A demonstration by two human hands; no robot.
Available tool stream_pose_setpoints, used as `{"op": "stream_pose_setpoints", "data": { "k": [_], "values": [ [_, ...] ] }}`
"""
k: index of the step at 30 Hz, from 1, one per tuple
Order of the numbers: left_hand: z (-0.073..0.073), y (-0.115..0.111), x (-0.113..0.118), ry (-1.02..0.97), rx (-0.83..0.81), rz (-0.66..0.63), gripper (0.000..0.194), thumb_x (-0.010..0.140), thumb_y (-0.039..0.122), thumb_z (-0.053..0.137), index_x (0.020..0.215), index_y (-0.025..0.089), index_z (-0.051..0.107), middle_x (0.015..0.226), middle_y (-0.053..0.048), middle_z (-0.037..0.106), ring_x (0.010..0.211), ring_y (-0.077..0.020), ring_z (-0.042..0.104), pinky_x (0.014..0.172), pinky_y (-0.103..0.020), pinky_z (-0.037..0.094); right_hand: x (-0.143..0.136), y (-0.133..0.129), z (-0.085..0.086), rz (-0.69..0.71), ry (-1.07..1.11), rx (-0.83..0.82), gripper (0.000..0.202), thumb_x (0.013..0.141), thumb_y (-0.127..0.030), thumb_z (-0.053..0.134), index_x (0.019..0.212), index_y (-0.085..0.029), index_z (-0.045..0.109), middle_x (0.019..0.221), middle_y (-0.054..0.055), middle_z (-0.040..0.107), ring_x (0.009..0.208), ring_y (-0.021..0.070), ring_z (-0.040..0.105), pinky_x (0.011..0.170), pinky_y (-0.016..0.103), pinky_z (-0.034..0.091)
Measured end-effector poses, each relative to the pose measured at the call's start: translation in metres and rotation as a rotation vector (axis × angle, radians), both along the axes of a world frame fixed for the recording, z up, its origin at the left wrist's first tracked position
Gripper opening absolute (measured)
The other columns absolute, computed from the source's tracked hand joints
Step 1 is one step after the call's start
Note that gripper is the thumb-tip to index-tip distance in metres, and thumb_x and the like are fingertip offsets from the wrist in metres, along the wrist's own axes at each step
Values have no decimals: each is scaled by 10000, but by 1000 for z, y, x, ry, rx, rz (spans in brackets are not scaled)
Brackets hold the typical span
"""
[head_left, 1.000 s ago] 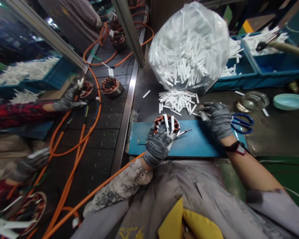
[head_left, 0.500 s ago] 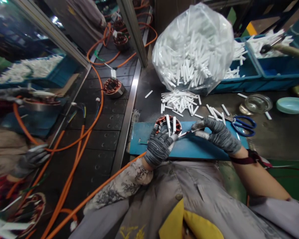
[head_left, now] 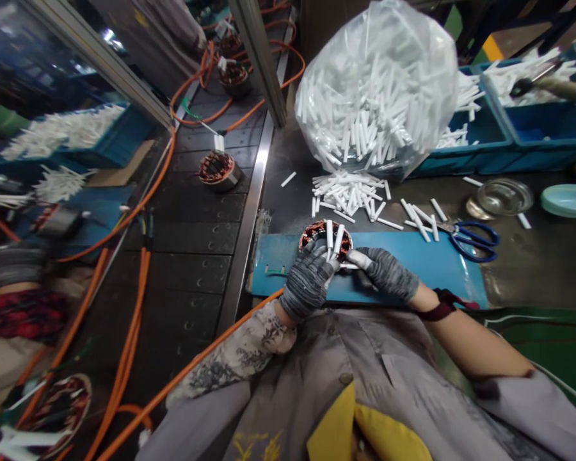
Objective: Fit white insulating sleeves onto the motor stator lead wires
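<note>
On the blue mat [head_left: 413, 256] stands a motor stator [head_left: 307, 235], a ring with copper windings. My left hand [head_left: 310, 282], in a grey knit glove, is closed over its near rim. Two white sleeves [head_left: 338, 237] stick up from the stator beside my left fingers. My gloved right hand [head_left: 386, 272] is closed at the stator's right side. Its thumb and fingers pinch at a short white sleeve [head_left: 349, 266] lying level along the near rim. The wire inside this sleeve is hidden.
Loose white sleeves [head_left: 348, 192] lie beyond the stator, before a bulging clear bag [head_left: 374, 96]. Blue-handled scissors [head_left: 475, 240] and a glass dish [head_left: 502, 197] are at right. Leftward, a conveyor [head_left: 196, 256] carries another stator [head_left: 218, 171] and orange cables [head_left: 134, 320]. A co-worker's gloved hand [head_left: 16, 262] is far left.
My right hand has come left to the stator, and the white sleeve now lies against the rim. My left hand keeps its grip. The co-worker's hand has moved up and left.
</note>
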State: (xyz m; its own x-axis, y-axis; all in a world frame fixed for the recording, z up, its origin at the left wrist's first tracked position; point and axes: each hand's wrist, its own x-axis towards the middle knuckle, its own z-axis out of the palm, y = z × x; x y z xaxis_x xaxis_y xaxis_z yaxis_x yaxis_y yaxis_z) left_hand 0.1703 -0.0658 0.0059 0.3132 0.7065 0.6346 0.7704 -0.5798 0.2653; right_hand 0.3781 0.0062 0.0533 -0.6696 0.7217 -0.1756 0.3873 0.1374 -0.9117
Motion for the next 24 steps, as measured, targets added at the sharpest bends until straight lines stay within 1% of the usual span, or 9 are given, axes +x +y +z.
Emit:
{"op": "stream_pose_setpoints", "data": {
  "k": [4,7,9,11,12,14,16,19,24],
  "values": [
    [6,2,-2,60,30,-8,204,947,223,615,1136,163,665,1146,-125,741,1158,-297,702,1135,-576,508,3,-8,-15,-40,-61,396,338,1063,-382,408,1004,-208,691,834,79,730,710,192,669,770,360,589],
    [12,0,-4,197,-74,32,228,924,320,669,1092,168,693,1106,-126,756,1116,-296,714,1107,-516,539,19,-11,-26,-72,-58,644,329,1031,-337,437,1192,-198,687,1122,159,751,926,250,732,829,393,615],
    [21,-4,-5,307,-220,113,293,900,380,718,1100,166,715,1123,-142,760,1156,-315,701,1094,-495,543,34,-13,-30,-198,-17,630,386,1041,-368,389,1186,-192,700,1127,160,765,948,261,753,825,382,631],
    [33,-7,-8,406,-433,193,401,876,447,752,1161,166,721,1155,-159,759,1177,-341,693,1095,-512,529,49,-15,-32,-314,-81,472,416,1036,-460,419,1182,-203,712,1073,130,792,889,261,773,801,377,648],
    [41,-9,-12,442,-543,233,436,868,457,762,1195,172,717,1166,-161,759,1166,-349,698,1099,-525,516,55,-16,-33,-341,-106,386,428,1022,-516,446,1153,-222,729,1053,105,804,900,266,781,834,387,652],
    [60,-12,-26,476,-723,335,498,848,447,784,1257,176,696,1199,-168,751,1130,-356,713,1082,-529,513,65,-17,-35,-266,-146,249,458,958,-620,532,1112,-257,764,1062,68,817,952,283,788,897,415,652],
    [78,-17,-50,472,-834,469,636,806,441,820,1349,164,641,1311,-193,707,1161,-366,704,1055,-493,525,70,-20,-38,-186,-154,180,503,911,-689,568,1104,-280,788,1114,52,811,1028,301,778,964,447,634],
    [99,-25,-100,416,-952,715,741,781,483,835,1401,167,582,1330,-182,701,1183,-342,705,1000,-397,541,71,-23,-44,-188,-138,140,559,892,-751,556,1107,-296,800,1142,45,804,1056,308,772,1007,472,617],
    [101,-43,-180,323,-1078,1094,647,843,555,735,1338,166,585,1087,-143,778,983,-324,763,841,-363,565,67,-21,-57,-227,-149,164,556,882,-765,562,1092,-312,808,1117,32,808,1022,305,782,1022,474,613]
  ]
}}
